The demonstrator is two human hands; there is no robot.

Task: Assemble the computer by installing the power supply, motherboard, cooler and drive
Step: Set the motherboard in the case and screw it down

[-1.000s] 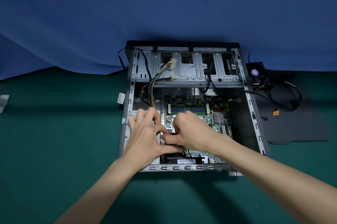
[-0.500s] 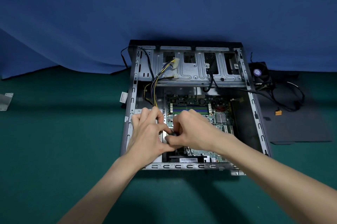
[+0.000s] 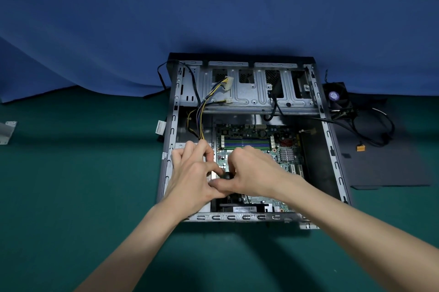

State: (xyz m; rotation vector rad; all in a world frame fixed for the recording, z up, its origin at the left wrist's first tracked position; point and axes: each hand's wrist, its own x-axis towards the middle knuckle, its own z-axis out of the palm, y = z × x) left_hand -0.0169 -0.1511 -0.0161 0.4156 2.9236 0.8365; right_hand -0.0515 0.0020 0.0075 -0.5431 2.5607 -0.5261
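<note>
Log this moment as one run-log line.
step: motherboard work in case | left hand: pinches small black part | right hand: pinches same part | cooler fan: outside case, right side | part identity: unclear

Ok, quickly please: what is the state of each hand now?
Left hand: curled, pinching the small black part over the motherboard.
Right hand: curled, pinching the same small black part.

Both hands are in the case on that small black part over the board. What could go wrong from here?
The left hand and right hand pinch the small black part right above the motherboard; a slip could scrape the board or drop the part out of sight. The loose yellow and black cables run beside the left hand and might snag when it pulls out.
</note>
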